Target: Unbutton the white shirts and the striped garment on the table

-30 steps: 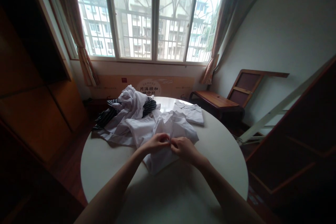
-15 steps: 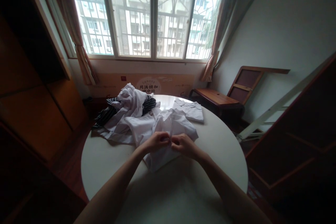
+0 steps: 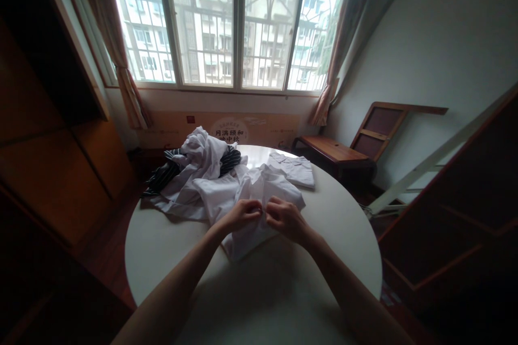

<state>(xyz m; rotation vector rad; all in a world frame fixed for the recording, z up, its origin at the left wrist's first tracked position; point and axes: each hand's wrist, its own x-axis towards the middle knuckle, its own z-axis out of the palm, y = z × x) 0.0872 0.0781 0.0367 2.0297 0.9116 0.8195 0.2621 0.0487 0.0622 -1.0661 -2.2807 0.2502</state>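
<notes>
At far left, a dark striped cloth (image 3: 162, 177) hangs past the edge of the round white table (image 3: 324, 248); a slide to the floor is judged possible if the crumpled white garment pile (image 3: 198, 164) resting on it is tugged. Near centre, the white shirt (image 3: 259, 194) is laid flat. The left hand (image 3: 242, 214) and the right hand (image 3: 285, 218) are closed in a pinch on its front seam, fingertips almost touching. A slipped grip could skew the cloth. At far right, a folded white shirt (image 3: 294, 169) lies close enough to be disturbed.
</notes>
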